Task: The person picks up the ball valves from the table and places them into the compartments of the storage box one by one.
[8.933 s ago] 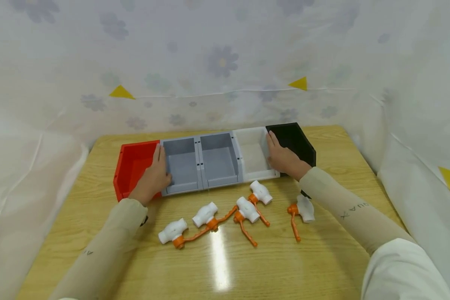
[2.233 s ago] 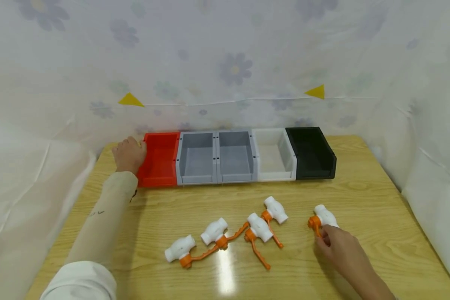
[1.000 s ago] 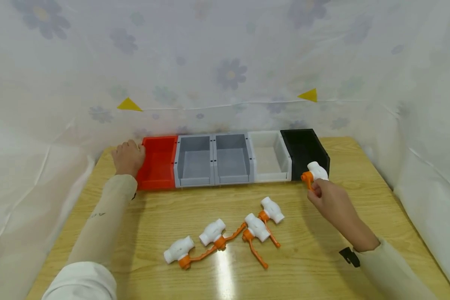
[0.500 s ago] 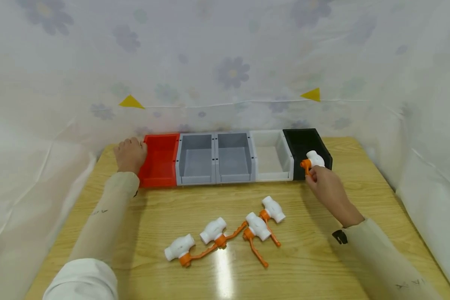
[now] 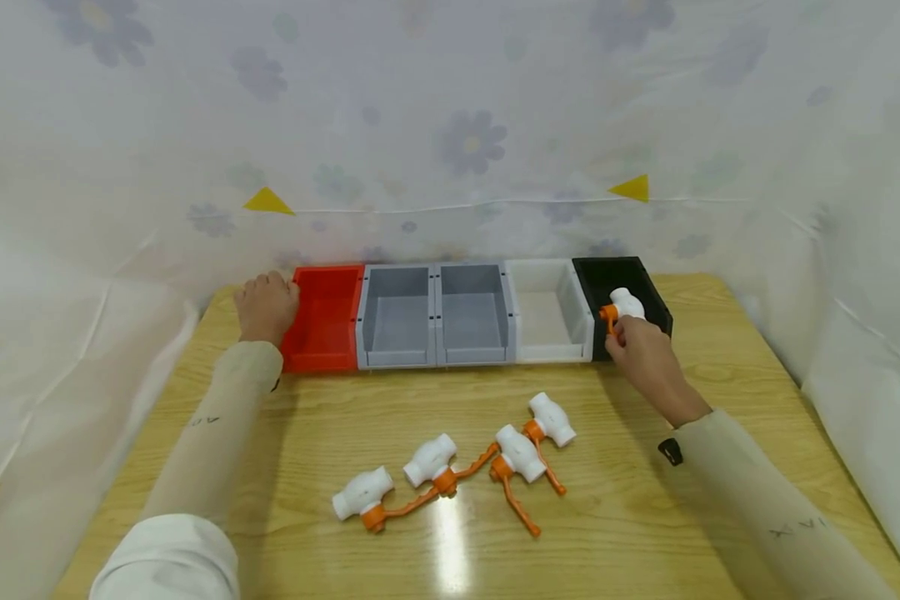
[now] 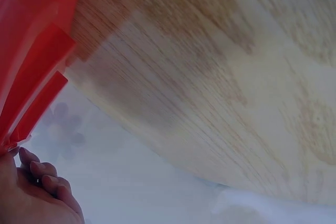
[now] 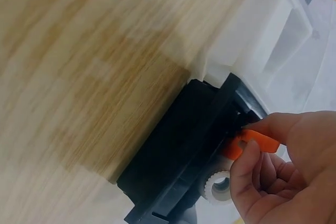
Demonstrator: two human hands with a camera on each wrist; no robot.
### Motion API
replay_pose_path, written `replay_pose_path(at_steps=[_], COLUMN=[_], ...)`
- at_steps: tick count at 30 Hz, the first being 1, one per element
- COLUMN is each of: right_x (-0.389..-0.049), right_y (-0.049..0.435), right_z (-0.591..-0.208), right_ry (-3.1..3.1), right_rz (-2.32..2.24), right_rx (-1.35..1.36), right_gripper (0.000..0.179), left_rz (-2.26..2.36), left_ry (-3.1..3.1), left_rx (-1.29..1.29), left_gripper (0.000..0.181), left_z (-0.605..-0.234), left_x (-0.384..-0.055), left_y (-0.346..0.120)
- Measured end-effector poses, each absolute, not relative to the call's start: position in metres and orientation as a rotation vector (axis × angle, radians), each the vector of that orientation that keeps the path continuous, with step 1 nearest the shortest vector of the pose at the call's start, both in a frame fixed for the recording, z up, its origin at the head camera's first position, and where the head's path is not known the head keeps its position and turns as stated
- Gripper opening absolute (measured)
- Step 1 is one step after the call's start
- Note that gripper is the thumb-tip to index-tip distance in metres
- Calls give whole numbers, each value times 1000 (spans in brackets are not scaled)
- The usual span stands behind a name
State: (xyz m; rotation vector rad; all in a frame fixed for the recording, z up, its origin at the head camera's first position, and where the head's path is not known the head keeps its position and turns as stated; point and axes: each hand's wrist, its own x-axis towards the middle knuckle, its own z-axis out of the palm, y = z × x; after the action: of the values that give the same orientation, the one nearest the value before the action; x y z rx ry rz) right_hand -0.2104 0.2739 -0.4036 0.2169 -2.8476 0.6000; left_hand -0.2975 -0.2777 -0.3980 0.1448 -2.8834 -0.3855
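Note:
My right hand [image 5: 648, 354] pinches a white ball valve [image 5: 627, 305] by its orange handle [image 7: 262, 142], over the black bin [image 5: 656, 296] at the right end of the row. In the right wrist view, thumb and fingers close on that handle, and the valve's round white end [image 7: 218, 186] shows beside the black wall. On the far left, my left hand [image 5: 266, 308] holds the outer side edge of the red bin [image 5: 322, 362], its fingers curled at the rim. Several other white ball valves [image 5: 432, 460] with orange handles lie on the table before the bins.
Between the red and black bins stand two grey bins [image 5: 399, 360] and a white bin [image 5: 551, 354], joined in one row. They sit near the back of the wooden table [image 5: 330, 417]. A flowered white sheet [image 5: 420, 100] hangs behind.
My right hand has picked up the rightmost valve from the table and carried it forward over the black bin. My left hand moved from the bin's inner side to its outer edge, then stayed there.

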Motion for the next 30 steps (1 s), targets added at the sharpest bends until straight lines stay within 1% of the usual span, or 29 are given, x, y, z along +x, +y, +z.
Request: replay_pose_path(at_steps=[13, 20, 30], right_x=[-236, -245, -255], right_y=[282, 283, 281], right_z=[-415, -414, -415], right_ry=[-2825, -2851, -2936], right_rz=[569, 560, 572], right_rx=[208, 230, 202], right_gripper=[12, 16, 10], left_rz=[-346, -340, -327], left_ry=[-2882, -2869, -2850], left_rx=[112, 107, 114], left_gripper=[41, 41, 40], left_z=[-402, -403, -405], left_x=[-302, -302, -302], left_y=[-275, -277, -278])
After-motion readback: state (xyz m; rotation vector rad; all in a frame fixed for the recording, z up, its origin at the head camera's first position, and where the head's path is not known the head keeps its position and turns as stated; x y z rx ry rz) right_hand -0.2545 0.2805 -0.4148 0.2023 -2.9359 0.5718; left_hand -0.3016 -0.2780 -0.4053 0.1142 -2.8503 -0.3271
